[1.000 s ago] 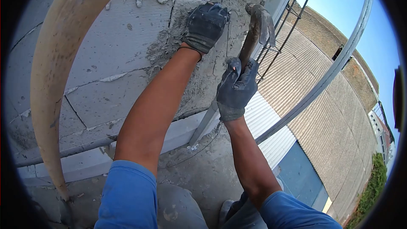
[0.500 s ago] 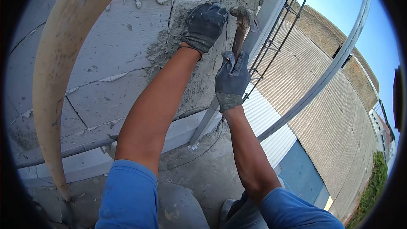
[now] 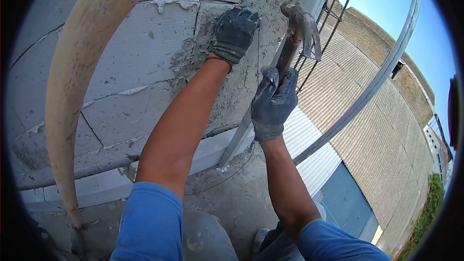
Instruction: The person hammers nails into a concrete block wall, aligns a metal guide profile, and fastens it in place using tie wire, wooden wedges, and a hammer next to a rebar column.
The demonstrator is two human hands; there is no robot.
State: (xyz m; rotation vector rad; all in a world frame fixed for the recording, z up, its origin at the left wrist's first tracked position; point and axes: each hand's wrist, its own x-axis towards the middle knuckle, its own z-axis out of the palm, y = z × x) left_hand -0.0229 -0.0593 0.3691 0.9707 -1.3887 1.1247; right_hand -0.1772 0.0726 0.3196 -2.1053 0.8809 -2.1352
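Observation:
My left hand [image 3: 235, 34], in a dark work glove, is closed against the rough mortar edge of the block wall [image 3: 135, 53]. A thin wire-like bit shows by its fingertips; what they pinch is too small to make out. My right hand [image 3: 274, 106], gloved too, is wrapped around the handle of a claw hammer [image 3: 298, 21]. The hammer's head points up, its claw turned to the right, and it is apart from the wall and to the right of my left hand. A thin vertical wire or string [image 3: 258, 53] runs down the mortar just below my left hand.
A long curved wooden pole [image 3: 79, 77] crosses the left side. Right of the wall edge stand a pale straight post [image 3: 237, 142] and a steel rebar cage [image 3: 333, 9]. A grey pipe [image 3: 357, 101] slants before corrugated roofs [image 3: 357, 135]. Concrete floor [image 3: 227, 188] lies below.
My right hand and the hammer have swung right and slightly down, away from my left hand. My left hand stays at nearly the same spot on the wall.

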